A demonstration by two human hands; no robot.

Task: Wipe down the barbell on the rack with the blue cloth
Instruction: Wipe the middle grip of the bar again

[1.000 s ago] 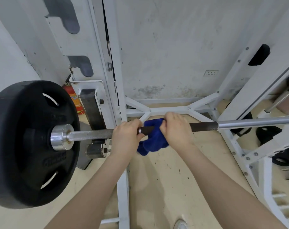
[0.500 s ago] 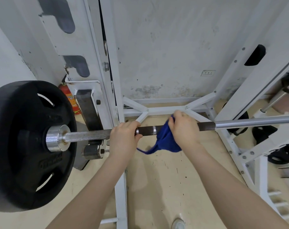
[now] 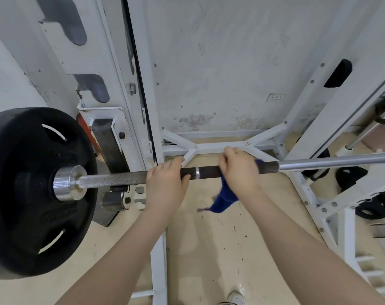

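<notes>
**Barbell on the rack, cloth under my right hand**

Plate (image 3: 33,190) first, at the far left: a black disc with curved slots, loaded on the chrome sleeve (image 3: 69,182) of the barbell (image 3: 209,172). The bar runs level across the view from that sleeve to the right edge. Just right of the plate, a white rack upright (image 3: 141,84) rises behind the bar, and a red object (image 3: 89,133) shows partly behind the bracket beside it.

My left hand (image 3: 165,183) comes next, fingers curled over the top of the bar and thumb under it, gripping the bare steel where the silver knurling meets the darker section. A short stretch of dark bar with a bright ring lies between my hands.

My right hand (image 3: 240,170) wraps the bar with the blue cloth (image 3: 224,199) clamped against it; a corner of cloth peeks out past my knuckles, and the loose rest hangs below my wrist, a thread trailing off its tip. Right of this hand the bar turns smooth and shiny. Below it, black plates (image 3: 376,203) lie on the beige floor (image 3: 209,249) beside the slanted white frame (image 3: 319,119).
</notes>
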